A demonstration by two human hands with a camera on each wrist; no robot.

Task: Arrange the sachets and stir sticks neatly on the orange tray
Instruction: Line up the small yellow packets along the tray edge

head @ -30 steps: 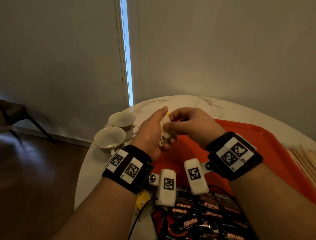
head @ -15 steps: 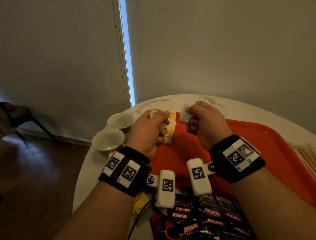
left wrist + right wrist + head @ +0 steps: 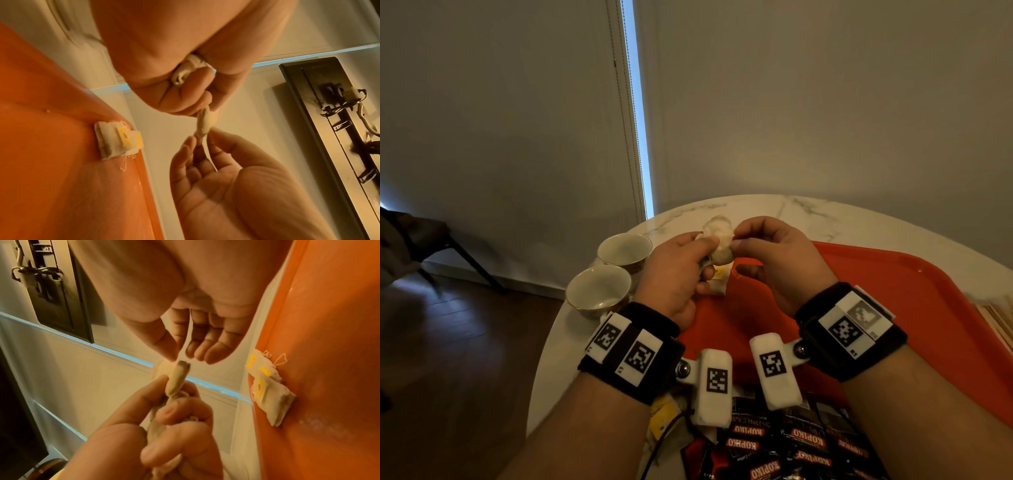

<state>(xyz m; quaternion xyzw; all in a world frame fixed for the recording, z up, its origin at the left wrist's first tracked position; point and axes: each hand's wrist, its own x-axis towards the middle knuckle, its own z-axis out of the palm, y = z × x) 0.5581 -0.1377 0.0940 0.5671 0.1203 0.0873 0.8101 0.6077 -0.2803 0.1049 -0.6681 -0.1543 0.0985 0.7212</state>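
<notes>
Spanning the scene: the marble worktop (image 3: 756,209) carries the orange tray (image 3: 893,294) along its right side.
Cups: two cups (image 3: 599,291) stand at the worktop's left edge.
Coffee sachets: dark Kopiko sachets (image 3: 791,445) lie heaped at the near edge, not yet sorted.
Stir sticks: only a pale sliver at the right edge; too little shows to tell.
Left hand (image 3: 674,274): fingers curled round a bunch of tea bags (image 3: 174,378).
Right hand (image 3: 774,260): thumb and forefinger pinch the top tea bag.
Change: half a second ago the hands were apart; now they meet again, so I judge another bag is being drawn off for placing.
Wrist views only: two placed tea bags (image 3: 117,139) lie in the tray's far left corner, a detail mostly hidden in the head view.
</notes>
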